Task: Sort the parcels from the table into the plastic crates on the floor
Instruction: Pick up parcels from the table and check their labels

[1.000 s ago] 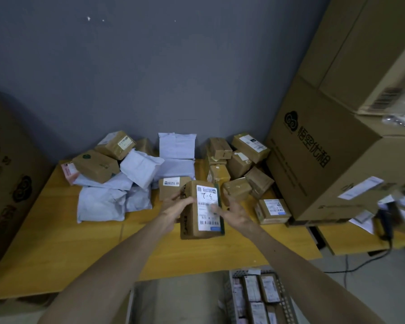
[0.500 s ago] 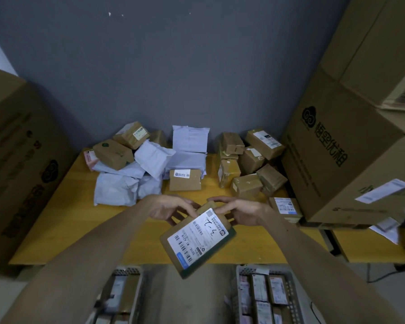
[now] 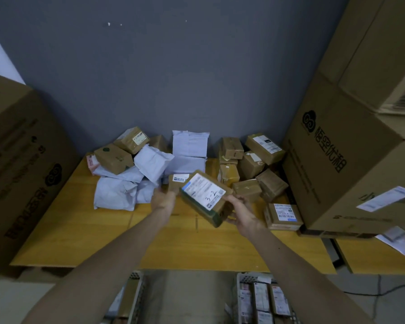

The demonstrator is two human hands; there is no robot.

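The right hand (image 3: 242, 215) grips a brown cardboard parcel (image 3: 205, 197) with a white label marked 3-2, fingers and thumb curled round its lower right end. It holds the parcel tilted above the middle of the yellow wooden table (image 3: 80, 230). The left hand (image 3: 163, 199) is at the parcel's left edge, just in front of a small brown labelled box (image 3: 177, 180). Its fingertips are hidden, so I cannot tell whether it holds anything or how far it is open. Behind, against the grey wall (image 3: 173, 78), white plastic mailer bags (image 3: 117, 195) are heaped on the left and brown taped boxes (image 3: 250, 164) on the right. On the floor below the table's near edge stand two pale plastic crates: the left crate (image 3: 137, 293), and the right crate (image 3: 239, 285) packed with labelled parcels. A large cardboard carton (image 3: 21, 160) stands to the left of the table, and stacked large cartons (image 3: 337, 164) to the right
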